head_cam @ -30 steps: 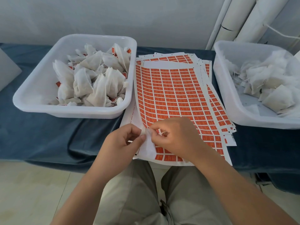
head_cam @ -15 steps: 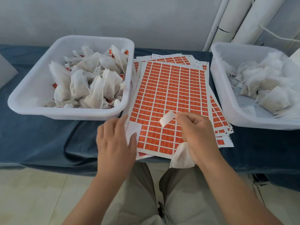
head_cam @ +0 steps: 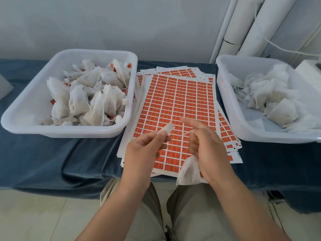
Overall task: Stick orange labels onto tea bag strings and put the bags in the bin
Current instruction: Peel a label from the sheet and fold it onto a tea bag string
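My left hand [head_cam: 145,150] pinches a peeled label [head_cam: 167,128], its white back facing me, above the top sheet of orange labels [head_cam: 175,101]. My right hand [head_cam: 208,146] holds a white tea bag [head_cam: 188,172] that hangs below the palm, and its fingers pinch the bag's string [head_cam: 187,133], whose end points toward the label. The two hands are a short gap apart over the near part of the sheet.
A white bin [head_cam: 31,108] on the left holds several tea bags with orange labels. A second white bin [head_cam: 231,108] on the right holds unlabelled bags. A stack of label sheets lies between them on the blue cloth [head_cam: 43,159]. White pipes [head_cam: 243,26] stand at the back right.
The label passed from my right hand to my left, which lifted off the sheet. My right hand rose with the tea bag and now pinches the string end.
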Demonstrator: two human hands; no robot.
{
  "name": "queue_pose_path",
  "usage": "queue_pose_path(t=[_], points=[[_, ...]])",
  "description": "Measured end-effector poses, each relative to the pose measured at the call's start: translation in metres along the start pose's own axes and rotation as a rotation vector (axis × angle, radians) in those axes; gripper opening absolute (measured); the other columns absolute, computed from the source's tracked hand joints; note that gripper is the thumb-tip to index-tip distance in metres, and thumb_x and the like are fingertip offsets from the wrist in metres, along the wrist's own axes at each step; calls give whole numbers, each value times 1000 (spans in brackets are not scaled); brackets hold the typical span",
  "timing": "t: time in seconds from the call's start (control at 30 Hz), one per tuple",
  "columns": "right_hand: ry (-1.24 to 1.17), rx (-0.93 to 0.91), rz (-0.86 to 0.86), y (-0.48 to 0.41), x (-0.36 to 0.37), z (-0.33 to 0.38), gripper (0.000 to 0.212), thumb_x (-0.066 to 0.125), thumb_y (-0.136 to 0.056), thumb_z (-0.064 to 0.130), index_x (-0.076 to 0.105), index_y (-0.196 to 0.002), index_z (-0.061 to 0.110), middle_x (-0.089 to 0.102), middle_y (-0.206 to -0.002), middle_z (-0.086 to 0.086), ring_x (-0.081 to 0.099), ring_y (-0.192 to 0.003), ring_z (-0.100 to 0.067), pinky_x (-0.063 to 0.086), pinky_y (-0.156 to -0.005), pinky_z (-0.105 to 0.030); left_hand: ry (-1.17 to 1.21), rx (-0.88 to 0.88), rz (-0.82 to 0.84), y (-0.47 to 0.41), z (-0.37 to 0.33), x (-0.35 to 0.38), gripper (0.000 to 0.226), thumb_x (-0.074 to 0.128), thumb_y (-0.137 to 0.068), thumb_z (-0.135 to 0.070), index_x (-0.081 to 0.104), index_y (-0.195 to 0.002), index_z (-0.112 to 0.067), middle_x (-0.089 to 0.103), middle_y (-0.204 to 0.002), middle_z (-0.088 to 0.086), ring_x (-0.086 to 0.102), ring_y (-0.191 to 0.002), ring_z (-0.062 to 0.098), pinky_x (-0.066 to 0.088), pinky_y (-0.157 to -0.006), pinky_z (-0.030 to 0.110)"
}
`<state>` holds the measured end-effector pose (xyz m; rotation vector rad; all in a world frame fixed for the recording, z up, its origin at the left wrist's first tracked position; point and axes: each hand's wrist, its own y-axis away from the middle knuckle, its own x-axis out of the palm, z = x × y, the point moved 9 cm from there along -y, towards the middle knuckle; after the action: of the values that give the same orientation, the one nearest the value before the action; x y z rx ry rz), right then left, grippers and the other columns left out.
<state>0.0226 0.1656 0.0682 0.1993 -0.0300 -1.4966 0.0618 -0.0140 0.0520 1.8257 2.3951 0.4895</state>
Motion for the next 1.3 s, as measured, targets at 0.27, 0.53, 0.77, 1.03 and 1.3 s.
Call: queue_pose_path(t=[0.27,0.53,0.77,1.03,1.3], points=[[-24,-157,134,-3,-7,31,24,53,-108,35,71,-121,44,64,-82,9,59,-70,-8,54,-71,-23,-218,90,4,-11,-17,0,19,74,-88,-52,82,-83,-36,81,-88,-16,80,-84,8,63,-84,38],[425,-291,71,8,-28,76,45,52,-87,69,45,-131,67,67,-130,29,66,-118,3,59,-98,-39,-381,183,55,-22,-22,13,17,72,-93,-51,80,-85,-38,77,-85,-26,74,-86,-5,55,-77,23],[509,-364,36,7,-35,84,18,61,-95,54,70,-107,43,73,-107,32,69,-101,10,55,-80,-15,-565,400,182,-20,-41,44,12,74,-94,-48,82,-99,-40,75,-84,-30,72,-84,-3,49,-65,2],[475,-378,48,4,-33,82,18,59,-92,60,70,-102,50,69,-109,38,64,-109,9,50,-84,-16,-648,456,368,-12,-46,69,18,68,-101,-34,82,-112,-34,70,-80,-38,69,-77,-6,47,-60,4],[432,-396,17,-1,-36,80,8,65,-99,45,71,-99,40,74,-101,25,70,-100,1,56,-80,-14,-657,475,463,-5,-44,77,17,62,-105,-34,77,-113,-34,75,-96,-25,70,-94,0,52,-76,7]])
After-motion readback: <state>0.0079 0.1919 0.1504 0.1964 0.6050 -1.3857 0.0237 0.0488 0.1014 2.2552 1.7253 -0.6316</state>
